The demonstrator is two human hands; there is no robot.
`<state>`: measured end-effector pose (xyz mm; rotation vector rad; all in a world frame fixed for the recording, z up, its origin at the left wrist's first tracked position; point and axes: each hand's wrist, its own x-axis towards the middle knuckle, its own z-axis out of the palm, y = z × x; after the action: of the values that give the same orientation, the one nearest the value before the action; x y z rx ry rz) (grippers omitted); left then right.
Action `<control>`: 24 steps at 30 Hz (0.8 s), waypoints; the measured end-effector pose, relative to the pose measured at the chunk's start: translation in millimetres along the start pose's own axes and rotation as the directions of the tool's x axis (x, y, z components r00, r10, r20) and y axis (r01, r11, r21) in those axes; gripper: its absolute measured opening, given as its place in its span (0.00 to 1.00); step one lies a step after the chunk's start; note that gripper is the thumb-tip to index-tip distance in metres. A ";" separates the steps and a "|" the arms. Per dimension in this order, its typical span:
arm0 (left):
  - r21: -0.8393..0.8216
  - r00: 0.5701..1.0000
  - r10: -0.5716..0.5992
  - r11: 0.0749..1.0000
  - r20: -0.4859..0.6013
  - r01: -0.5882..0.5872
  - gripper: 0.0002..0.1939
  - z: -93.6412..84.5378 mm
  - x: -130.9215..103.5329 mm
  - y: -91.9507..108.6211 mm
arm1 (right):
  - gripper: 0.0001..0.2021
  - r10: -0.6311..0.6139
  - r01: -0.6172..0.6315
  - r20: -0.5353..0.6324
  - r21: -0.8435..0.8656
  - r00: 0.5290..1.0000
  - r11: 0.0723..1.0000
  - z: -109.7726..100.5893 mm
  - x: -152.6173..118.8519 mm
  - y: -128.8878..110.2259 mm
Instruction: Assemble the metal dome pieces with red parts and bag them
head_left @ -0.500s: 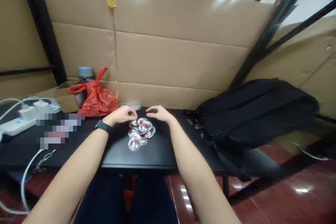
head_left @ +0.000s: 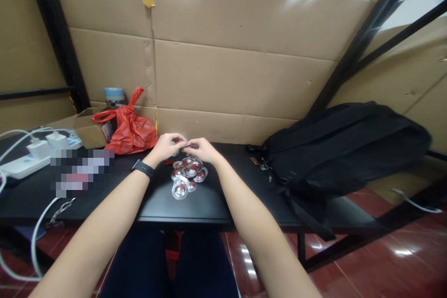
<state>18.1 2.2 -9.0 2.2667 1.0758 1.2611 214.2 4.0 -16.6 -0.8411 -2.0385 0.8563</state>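
My left hand (head_left: 168, 147) and my right hand (head_left: 203, 150) meet fingertip to fingertip above the far part of the black table. Both sets of fingers are pinched together. Whatever is between them is too small and too covered to make out. Just below, toward me, lies a loose pile of shiny silver round discs (head_left: 180, 188) with raised middles and red bits at their centres. Several of the discs overlap. A small red piece (head_left: 169, 162) lies at the pile's left edge, close to my left wrist. Something clear shows partly behind my left fingers.
At the left stand a knotted red plastic bag (head_left: 131, 132), an open cardboard box (head_left: 89, 128) and a white power strip (head_left: 21, 165) with cables. A black backpack (head_left: 349, 144) lies on the right. Cardboard sheeting (head_left: 237, 79) walls off the table's back.
My hands have come together from either side of the pile and moved slightly farther back; their fingertips now meet. The discs remain piled in the same place.
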 end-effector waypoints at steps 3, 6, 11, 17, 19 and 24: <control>-0.006 0.990 -0.012 1.000 -0.137 0.011 0.12 0.7 -1.0 2.7 | 0.16 0.092 -0.086 -0.028 0.165 0.995 0.982 -0.3 3.4 2.8; 0.022 0.987 0.019 1.000 -0.160 -0.016 0.10 1.6 -3.1 9.1 | 0.16 0.229 -0.172 -0.119 0.365 0.966 0.915 4.1 7.4 2.8; 0.112 0.989 0.092 0.991 -0.115 -0.079 0.11 7.4 -4.3 13.5 | 0.12 0.269 -0.197 -0.036 0.592 0.962 0.782 12.6 8.2 -3.2; 0.188 0.989 0.081 0.980 -0.122 -0.057 0.08 11.1 -2.3 9.1 | 0.13 0.270 -0.182 -0.047 0.625 0.962 0.759 16.1 4.2 -3.6; 0.179 0.993 0.083 0.982 -0.080 -0.067 0.10 7.4 -1.3 7.4 | 0.14 0.252 -0.168 -0.050 0.618 0.966 0.768 14.8 3.6 -0.7; 0.230 0.988 0.013 0.972 0.156 -0.050 0.11 -19.5 -0.5 -7.6 | 0.25 0.207 -0.142 -0.207 0.291 0.956 0.946 -3.8 3.8 11.9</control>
<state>-1.7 5.5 -3.1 2.5164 1.1894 0.9955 218.6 14.7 -22.7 -0.9290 -1.6118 1.0562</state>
